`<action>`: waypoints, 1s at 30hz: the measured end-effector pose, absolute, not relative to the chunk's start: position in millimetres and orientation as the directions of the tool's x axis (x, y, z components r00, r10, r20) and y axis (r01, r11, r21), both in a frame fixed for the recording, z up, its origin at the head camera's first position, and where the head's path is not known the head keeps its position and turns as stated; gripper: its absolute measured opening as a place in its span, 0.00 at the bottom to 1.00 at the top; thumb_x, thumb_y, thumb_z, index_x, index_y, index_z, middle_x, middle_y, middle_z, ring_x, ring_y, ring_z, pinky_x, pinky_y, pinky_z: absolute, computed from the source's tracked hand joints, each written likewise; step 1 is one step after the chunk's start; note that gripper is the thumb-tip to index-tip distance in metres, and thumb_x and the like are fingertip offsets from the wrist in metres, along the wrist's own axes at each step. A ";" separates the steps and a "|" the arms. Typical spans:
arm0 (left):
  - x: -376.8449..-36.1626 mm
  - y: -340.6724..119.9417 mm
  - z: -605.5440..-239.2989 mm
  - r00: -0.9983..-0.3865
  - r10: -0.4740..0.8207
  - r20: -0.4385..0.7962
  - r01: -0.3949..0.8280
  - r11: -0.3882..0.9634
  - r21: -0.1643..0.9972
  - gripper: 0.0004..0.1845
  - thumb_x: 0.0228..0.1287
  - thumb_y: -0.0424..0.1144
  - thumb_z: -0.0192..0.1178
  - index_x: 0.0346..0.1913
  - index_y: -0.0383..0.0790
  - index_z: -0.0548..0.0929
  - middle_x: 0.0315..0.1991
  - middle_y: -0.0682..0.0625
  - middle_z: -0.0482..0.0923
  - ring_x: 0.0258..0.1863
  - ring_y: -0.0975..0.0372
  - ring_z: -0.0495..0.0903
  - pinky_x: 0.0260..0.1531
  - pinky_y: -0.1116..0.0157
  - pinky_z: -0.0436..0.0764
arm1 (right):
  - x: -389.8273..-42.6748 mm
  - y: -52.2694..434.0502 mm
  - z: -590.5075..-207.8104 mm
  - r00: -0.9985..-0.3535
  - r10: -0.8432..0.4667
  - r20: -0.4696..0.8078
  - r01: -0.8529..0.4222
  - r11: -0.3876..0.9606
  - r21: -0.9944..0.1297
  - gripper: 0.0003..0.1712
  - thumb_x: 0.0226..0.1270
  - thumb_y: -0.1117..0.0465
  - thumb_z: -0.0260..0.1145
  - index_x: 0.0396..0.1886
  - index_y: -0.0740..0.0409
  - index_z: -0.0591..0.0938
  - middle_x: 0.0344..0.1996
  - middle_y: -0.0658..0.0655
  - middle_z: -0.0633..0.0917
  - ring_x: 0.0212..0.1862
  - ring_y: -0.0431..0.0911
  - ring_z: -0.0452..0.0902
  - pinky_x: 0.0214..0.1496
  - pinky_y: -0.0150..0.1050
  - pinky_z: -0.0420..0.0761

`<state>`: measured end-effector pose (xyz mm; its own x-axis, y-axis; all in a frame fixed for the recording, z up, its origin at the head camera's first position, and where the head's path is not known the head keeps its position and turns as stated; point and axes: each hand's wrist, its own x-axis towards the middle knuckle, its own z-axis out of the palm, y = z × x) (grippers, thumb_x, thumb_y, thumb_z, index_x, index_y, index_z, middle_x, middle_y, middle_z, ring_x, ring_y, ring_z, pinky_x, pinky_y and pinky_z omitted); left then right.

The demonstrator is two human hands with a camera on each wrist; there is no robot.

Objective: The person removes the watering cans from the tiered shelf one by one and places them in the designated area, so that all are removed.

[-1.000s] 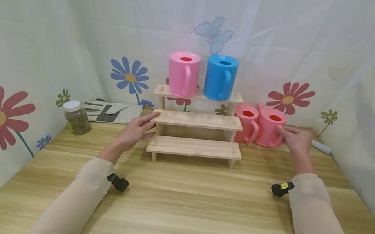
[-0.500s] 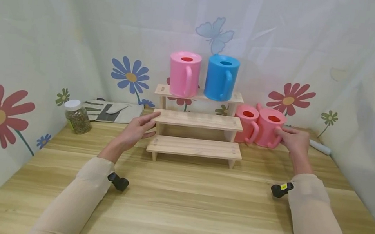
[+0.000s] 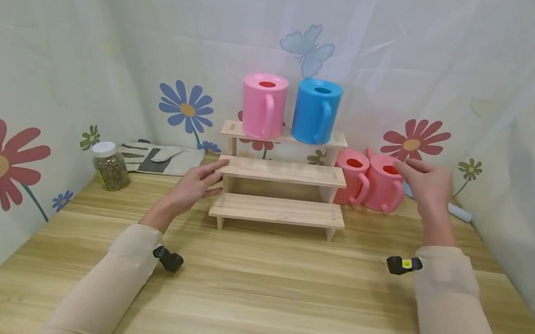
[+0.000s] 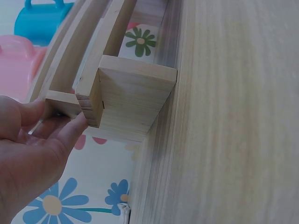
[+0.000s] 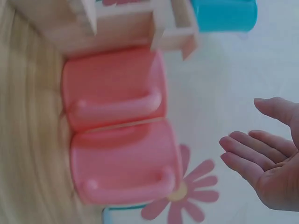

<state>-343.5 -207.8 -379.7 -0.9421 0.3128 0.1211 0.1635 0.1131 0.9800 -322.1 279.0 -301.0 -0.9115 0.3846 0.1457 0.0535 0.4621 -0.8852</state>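
Note:
At the left end of a stepped wooden rack (image 3: pixel 282 211), my left hand (image 3: pixel 190 188) grips the end of the middle board; in the left wrist view the left hand (image 4: pixel 35 154) has its digits on both sides of that end. My right hand (image 3: pixel 428 185) holds nothing and hovers beside the upper part of the right-hand pink mug (image 3: pixel 380 185). In the right wrist view the right hand (image 5: pixel 266 158) is spread, apart from that mug (image 5: pixel 126 161). Another pink mug (image 3: pixel 351 181) stands between it and the rack.
A pink mug (image 3: pixel 254 110) and a blue mug (image 3: pixel 308 117) stand on the top board. At the left are a white-lidded jar (image 3: pixel 112 169) and flat striped gloves (image 3: pixel 167 160). A white cylinder (image 3: pixel 458 212) lies at the right. Flowered cloth (image 3: pixel 389 53) surrounds the table (image 3: pixel 280 304).
My right hand has let go of the right-hand pink mug's handle and risen slightly. My left hand has stayed at the rack. The mugs have hardly moved.

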 end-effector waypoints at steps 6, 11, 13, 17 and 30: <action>-345.2 -209.2 -380.4 -0.938 0.322 0.128 0.174 0.117 0.978 0.26 0.82 0.37 0.42 0.78 0.46 0.60 0.80 0.46 0.47 0.76 0.50 0.53 0.67 0.51 0.71 | -308.0 252.7 -282.7 -0.927 0.300 0.225 -0.059 0.476 -0.877 0.37 0.64 0.36 0.68 0.65 0.53 0.81 0.59 0.58 0.82 0.58 0.50 0.74 0.57 0.39 0.82; -345.3 -212.0 -381.5 -0.941 0.312 0.128 0.173 0.120 0.978 0.26 0.82 0.37 0.42 0.78 0.45 0.61 0.80 0.47 0.47 0.76 0.50 0.53 0.65 0.55 0.74 | -309.5 226.5 -272.9 -0.921 0.232 0.313 -0.173 0.475 -0.863 0.33 0.64 0.38 0.69 0.61 0.53 0.84 0.55 0.57 0.84 0.55 0.49 0.76 0.51 0.34 0.83; -345.3 -211.3 -381.8 -0.941 0.314 0.127 0.171 0.116 0.978 0.26 0.82 0.37 0.42 0.78 0.46 0.61 0.80 0.47 0.47 0.76 0.50 0.53 0.65 0.55 0.74 | -312.2 214.5 -265.7 -0.915 0.203 0.349 -0.225 0.462 -0.858 0.33 0.63 0.39 0.71 0.60 0.54 0.85 0.54 0.57 0.85 0.56 0.49 0.77 0.52 0.36 0.83; -344.7 -208.4 -381.8 -0.938 0.326 0.118 0.161 0.108 0.981 0.26 0.82 0.37 0.43 0.78 0.46 0.61 0.80 0.47 0.46 0.76 0.50 0.52 0.66 0.53 0.72 | -320.1 189.9 -251.6 -0.913 0.156 0.377 -0.274 0.450 -0.850 0.34 0.61 0.37 0.71 0.59 0.54 0.85 0.55 0.55 0.85 0.57 0.49 0.78 0.57 0.43 0.82; -345.4 -209.7 -381.6 -0.940 0.317 0.126 0.163 0.092 0.982 0.26 0.82 0.36 0.43 0.78 0.44 0.61 0.80 0.47 0.46 0.76 0.49 0.51 0.68 0.46 0.68 | -355.9 133.0 -228.8 -0.869 0.120 0.480 -0.351 0.534 -0.769 0.31 0.63 0.43 0.73 0.53 0.63 0.86 0.47 0.59 0.88 0.49 0.52 0.84 0.53 0.45 0.85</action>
<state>-345.4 -209.7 -381.6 -0.9401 0.3167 0.1261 0.1627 0.0918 0.9824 -355.9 133.0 -228.8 -0.8691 0.1198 0.4798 -0.3510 0.5341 -0.7691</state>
